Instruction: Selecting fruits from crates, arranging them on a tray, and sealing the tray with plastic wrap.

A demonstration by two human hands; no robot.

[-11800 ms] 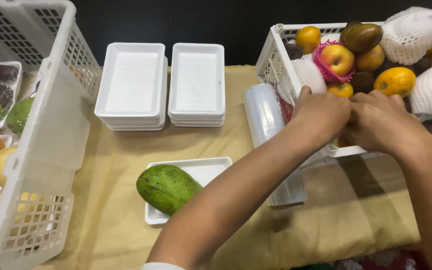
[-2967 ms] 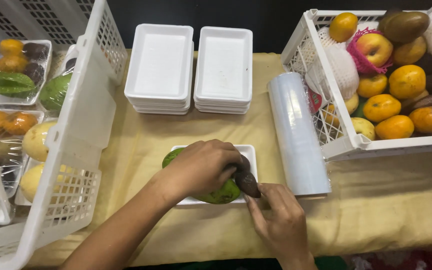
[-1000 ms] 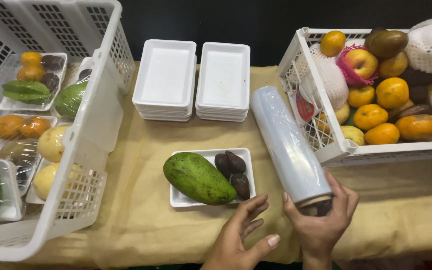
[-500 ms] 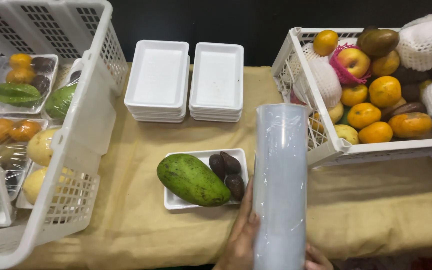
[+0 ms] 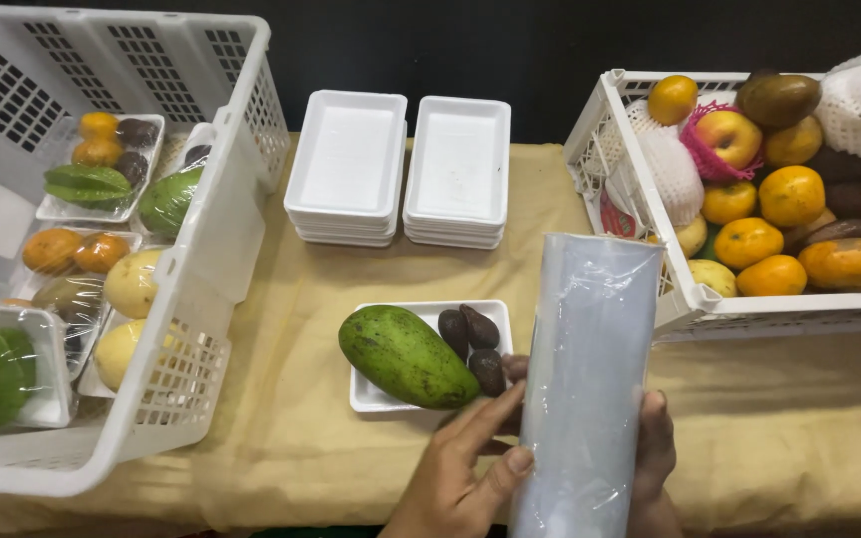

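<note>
We hold the cling-film roll (image 5: 590, 384) upright near us, left hand (image 5: 465, 468) and right hand (image 5: 653, 458) clasping its sides (freeing the film edge, probably), just right of the foam tray (image 5: 376, 397) with the green mango (image 5: 406, 356).

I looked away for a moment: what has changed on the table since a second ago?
The cling film roll was lying beside the crate; both hands took hold and lifted it upright. The left hand and right hand now grip its lower part. The foam tray with the green mango, the tray stacks and both crates stayed put.
</note>
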